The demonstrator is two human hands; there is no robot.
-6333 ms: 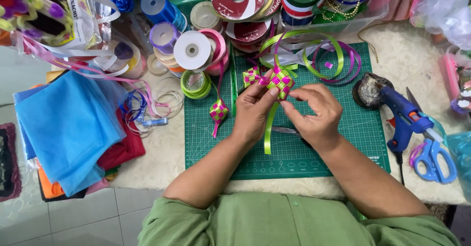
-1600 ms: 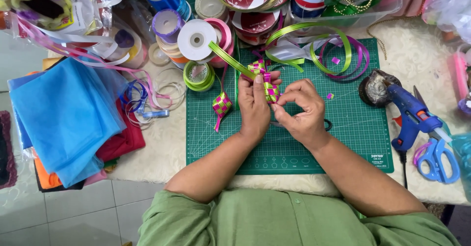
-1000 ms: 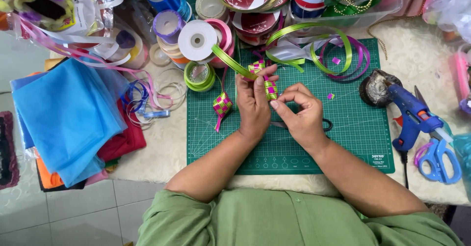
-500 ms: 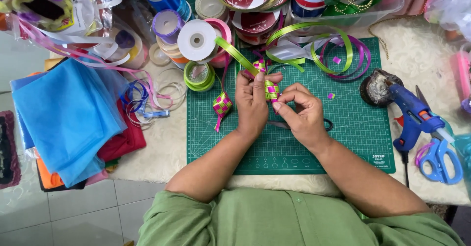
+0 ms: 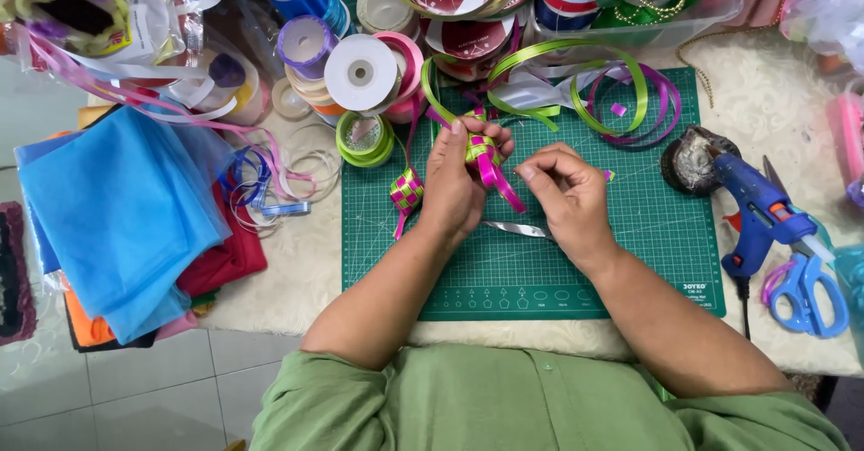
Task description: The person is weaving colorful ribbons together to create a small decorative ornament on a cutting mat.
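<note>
My left hand (image 5: 454, 185) grips a small woven pink-and-green ribbon piece (image 5: 480, 148) above a green cutting mat (image 5: 630, 262). A magenta ribbon tail (image 5: 500, 184) hangs from the piece toward my right hand (image 5: 565, 194), whose thumb and fingers are pinched together just right of that tail. A green ribbon strand (image 5: 433, 100) arcs up from the piece toward the spools. A finished woven ribbon ball (image 5: 406, 190) lies on the mat left of my left hand. A silver blade-like tool (image 5: 517, 229) rests on the mat under my hands.
Several ribbon spools (image 5: 361, 71) crowd the table's far side. Loops of green and purple ribbon (image 5: 621, 100) lie on the mat's top right. A blue glue gun (image 5: 765, 212) and blue scissors (image 5: 807, 291) sit at right. Blue fabric (image 5: 117, 208) is piled at left.
My hands have turned the woven piece. The green strand now curves upward left, and a magenta tail hangs down between my hands. My right hand has shifted slightly right of the piece.
</note>
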